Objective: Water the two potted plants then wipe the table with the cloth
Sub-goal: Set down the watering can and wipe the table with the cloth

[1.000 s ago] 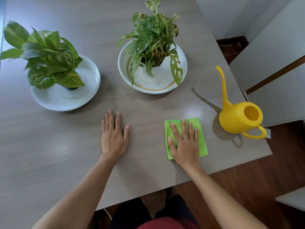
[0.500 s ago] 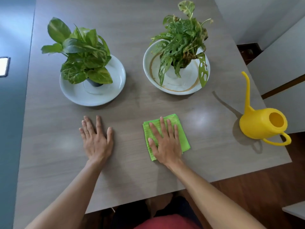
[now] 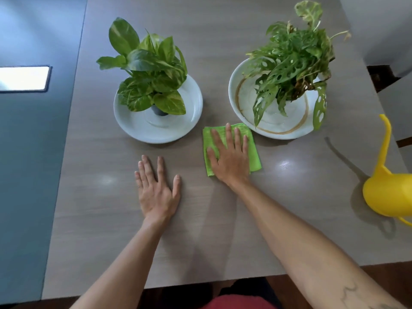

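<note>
Grey wood-grain table (image 3: 223, 230), blue floor (image 3: 29, 175)

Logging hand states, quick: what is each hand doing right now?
Left hand: open, flat on the table, holding nothing.
Right hand: open, fingers straight, pressing the green cloth.

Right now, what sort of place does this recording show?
Probably a home dining or living area: a grey wood-grain table with two potted houseplants on saucers, a yellow watering can, and dark wooden flooring beyond the table edge.
</note>
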The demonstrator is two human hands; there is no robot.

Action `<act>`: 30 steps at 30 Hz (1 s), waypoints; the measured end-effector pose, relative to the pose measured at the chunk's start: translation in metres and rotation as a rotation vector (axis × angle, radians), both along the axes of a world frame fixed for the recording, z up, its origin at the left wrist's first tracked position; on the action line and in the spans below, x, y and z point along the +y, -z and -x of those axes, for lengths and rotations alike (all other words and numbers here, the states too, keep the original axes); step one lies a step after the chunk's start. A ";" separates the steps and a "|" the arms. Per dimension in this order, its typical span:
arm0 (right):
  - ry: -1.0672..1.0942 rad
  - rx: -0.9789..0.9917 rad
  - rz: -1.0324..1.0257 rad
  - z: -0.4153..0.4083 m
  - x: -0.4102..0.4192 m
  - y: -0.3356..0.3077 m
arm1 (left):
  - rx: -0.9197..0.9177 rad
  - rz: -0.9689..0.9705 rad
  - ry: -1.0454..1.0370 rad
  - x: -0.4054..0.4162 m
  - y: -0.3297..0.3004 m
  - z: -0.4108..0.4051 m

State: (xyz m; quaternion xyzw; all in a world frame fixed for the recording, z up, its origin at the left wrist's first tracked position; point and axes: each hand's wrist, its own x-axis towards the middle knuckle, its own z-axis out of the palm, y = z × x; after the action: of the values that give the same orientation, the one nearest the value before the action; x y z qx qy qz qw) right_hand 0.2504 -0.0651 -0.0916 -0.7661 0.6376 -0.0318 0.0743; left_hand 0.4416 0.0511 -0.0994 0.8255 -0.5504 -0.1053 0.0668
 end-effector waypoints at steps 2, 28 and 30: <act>0.007 0.010 0.012 -0.009 -0.018 0.002 | 0.000 -0.003 -0.002 0.000 0.001 -0.001; 0.006 0.011 -0.003 -0.037 -0.056 0.000 | 0.018 0.023 0.001 -0.001 0.003 -0.003; 0.003 0.003 -0.014 -0.035 -0.039 -0.001 | 0.043 0.012 0.011 0.001 0.001 -0.005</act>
State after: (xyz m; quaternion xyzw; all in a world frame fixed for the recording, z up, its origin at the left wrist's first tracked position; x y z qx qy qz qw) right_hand 0.2856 -0.1040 -0.0908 -0.7645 0.6392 -0.0265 0.0788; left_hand 0.4470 0.0517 -0.1008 0.8198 -0.5538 -0.1199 0.0829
